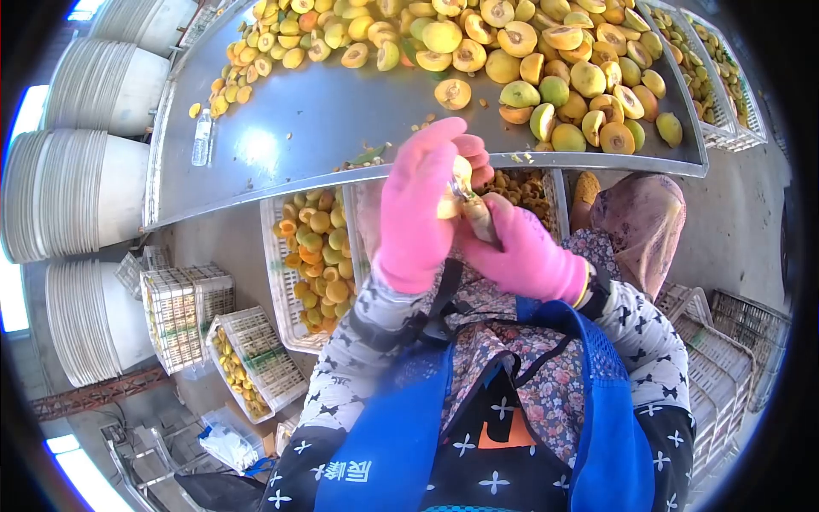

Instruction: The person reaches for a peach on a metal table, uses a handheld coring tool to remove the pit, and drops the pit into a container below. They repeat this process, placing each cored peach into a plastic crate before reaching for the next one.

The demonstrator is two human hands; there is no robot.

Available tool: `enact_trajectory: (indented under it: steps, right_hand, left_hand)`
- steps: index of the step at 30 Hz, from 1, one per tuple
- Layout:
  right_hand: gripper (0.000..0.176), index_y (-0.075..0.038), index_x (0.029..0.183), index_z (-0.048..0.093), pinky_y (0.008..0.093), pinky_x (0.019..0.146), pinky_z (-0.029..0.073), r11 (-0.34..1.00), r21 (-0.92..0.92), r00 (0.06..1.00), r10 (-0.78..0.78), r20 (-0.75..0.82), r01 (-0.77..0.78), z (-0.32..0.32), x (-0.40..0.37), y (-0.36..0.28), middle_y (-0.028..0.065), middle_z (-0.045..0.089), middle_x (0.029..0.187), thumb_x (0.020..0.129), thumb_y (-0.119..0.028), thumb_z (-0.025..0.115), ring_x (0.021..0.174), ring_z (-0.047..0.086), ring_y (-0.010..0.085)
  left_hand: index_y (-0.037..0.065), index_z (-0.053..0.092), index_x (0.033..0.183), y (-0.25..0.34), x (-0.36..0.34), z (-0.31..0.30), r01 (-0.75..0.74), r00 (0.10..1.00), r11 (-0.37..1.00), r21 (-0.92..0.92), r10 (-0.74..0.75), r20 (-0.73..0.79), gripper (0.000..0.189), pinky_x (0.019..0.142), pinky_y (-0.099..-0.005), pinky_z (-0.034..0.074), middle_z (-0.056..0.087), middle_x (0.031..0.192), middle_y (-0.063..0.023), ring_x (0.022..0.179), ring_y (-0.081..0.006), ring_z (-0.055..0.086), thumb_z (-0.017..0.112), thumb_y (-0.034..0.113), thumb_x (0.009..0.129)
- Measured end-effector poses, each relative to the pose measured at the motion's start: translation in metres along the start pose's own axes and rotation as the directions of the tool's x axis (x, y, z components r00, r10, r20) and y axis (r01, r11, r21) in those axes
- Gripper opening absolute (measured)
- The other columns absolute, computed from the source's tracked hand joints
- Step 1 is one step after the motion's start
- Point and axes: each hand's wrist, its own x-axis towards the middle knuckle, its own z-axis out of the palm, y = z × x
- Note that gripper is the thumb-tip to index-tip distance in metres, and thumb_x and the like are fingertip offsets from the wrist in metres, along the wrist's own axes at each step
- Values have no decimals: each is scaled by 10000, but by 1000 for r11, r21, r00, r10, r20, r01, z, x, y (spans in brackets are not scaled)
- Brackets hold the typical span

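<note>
My left hand (420, 209), in a pink glove, is closed round a yellow peach piece (449, 203), which its fingers partly hide. My right hand (527, 258), also in a pink glove, grips a small pitting tool (480, 220) with a brownish handle. The tool's shiny metal end meets the peach piece. Both hands are together just in front of the metal table's near edge. Beyond them, a lone peach half (452, 94) lies cut side up on the metal table (281, 111).
Halved peaches (589, 78) are heaped across the table's far side. A water bottle (202, 138) stands at the left. Under the near edge is a crate (275, 264) of peach halves. White tubs (119, 183) are stacked at left; crates (708, 384) stand at right.
</note>
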Motion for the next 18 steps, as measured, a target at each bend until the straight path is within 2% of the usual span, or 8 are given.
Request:
enact_trajectory:
  steps: [2, 3, 4, 6, 7, 10, 15, 18]
  right_hand:
    - [286, -10, 1030, 492, 481, 540, 452, 983, -155, 996, -93, 17, 95, -11, 2, -5, 208, 602, 717, 846, -101, 691, 661, 612, 439]
    - [308, -5, 1038, 484, 483, 539, 451, 982, -190, 997, 14, 71, 0, -8, -1, -3, 216, 601, 718, 841, -106, 699, 675, 613, 448]
    - [308, -4, 1034, 484, 483, 542, 452, 989, -148, 999, -19, 41, 25, -2, -4, -1, 214, 597, 711, 840, -107, 701, 676, 612, 450]
    - [308, -1, 1025, 483, 484, 549, 455, 994, -70, 996, -83, -31, 80, 8, -6, 4, 211, 591, 698, 838, -108, 704, 679, 610, 454]
    - [305, 6, 1026, 486, 477, 556, 455, 999, -34, 1000, 3, -15, -4, 10, -7, 1, 214, 582, 691, 836, -99, 700, 673, 606, 456]
    - [324, 9, 1052, 475, 512, 564, 477, 999, -39, 998, 33, 49, -31, 6, -5, -2, 218, 605, 733, 812, -98, 666, 663, 613, 437]
    - [393, 20, 1119, 465, 502, 583, 491, 988, -157, 984, 31, 176, -3, -8, -3, 2, 238, 616, 793, 807, -105, 669, 701, 627, 427]
    - [403, 36, 1139, 458, 487, 589, 495, 992, -128, 979, 48, 197, -23, -7, -3, -6, 246, 622, 826, 819, -101, 660, 723, 634, 426]
  left_hand:
    - [-19, 521, 1238, 6, 1, -10, 96, 989, 993, 67, -103, 108, 300, 874, -371, 558, 662, 1021, -131, 946, -232, 658, 543, 132, 979]
    - [-34, 513, 1212, 1, -2, -11, -117, 984, 950, 289, 70, 165, 286, 850, -355, 564, 669, 998, -132, 917, -230, 667, 505, 160, 1002]
    - [-48, 505, 1187, -2, -5, -10, -319, 946, 816, 482, 242, 218, 289, 827, -340, 570, 675, 974, -134, 888, -227, 676, 468, 188, 1025]
    - [-48, 516, 1127, 2, -7, -1, -252, 967, 808, 533, 231, 108, 261, 772, -321, 577, 680, 923, -134, 817, -226, 684, 453, 184, 1025]
    - [-47, 523, 1089, 3, -7, 5, -196, 975, 794, 576, 221, 27, 242, 739, -313, 580, 681, 890, -133, 771, -225, 688, 451, 174, 1020]
    - [-37, 605, 954, -10, -3, 14, -181, 953, 974, 139, 208, -222, 333, 629, -303, 549, 658, 824, -114, 707, -193, 648, 435, 231, 1057]
    - [-40, 530, 1094, -2, -6, -7, -395, 917, 660, 638, 327, 230, 241, 723, -321, 580, 678, 906, -140, 792, -234, 690, 437, 177, 1045]
    - [-35, 543, 1101, -1, -4, -11, -346, 938, 747, 568, 261, 228, 302, 737, -328, 582, 675, 914, -150, 791, -242, 688, 441, 245, 1054]
